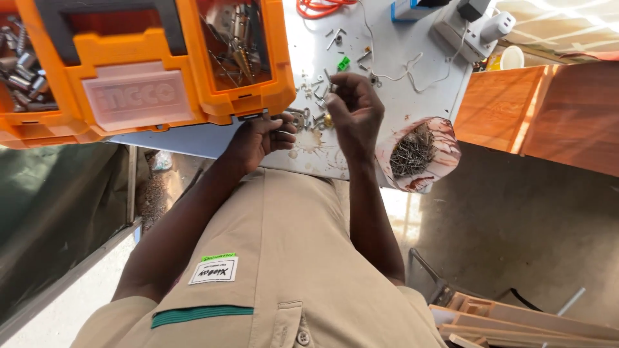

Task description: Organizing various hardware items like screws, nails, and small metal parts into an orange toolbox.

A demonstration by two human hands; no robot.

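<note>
My left hand (260, 136) rests at the near edge of a white table (387, 58), just below an orange tool case (193, 77). Its fingers curl around a small metal part (284, 131). My right hand (352, 108) is raised over a scatter of loose screws and small hardware (314, 116). Its fingertips pinch a small screw (327, 78). The two hands are a short way apart, with the loose hardware lying between them.
The orange case holds drill bits (240, 45) and sockets (19, 71). A torn paper bag of nails (416, 153) sits at the table's corner. A white power adapter (474, 29), white cord, orange cable (316, 8) and wooden cabinet (548, 109) lie beyond. Wood strips (516, 319) lie on the floor.
</note>
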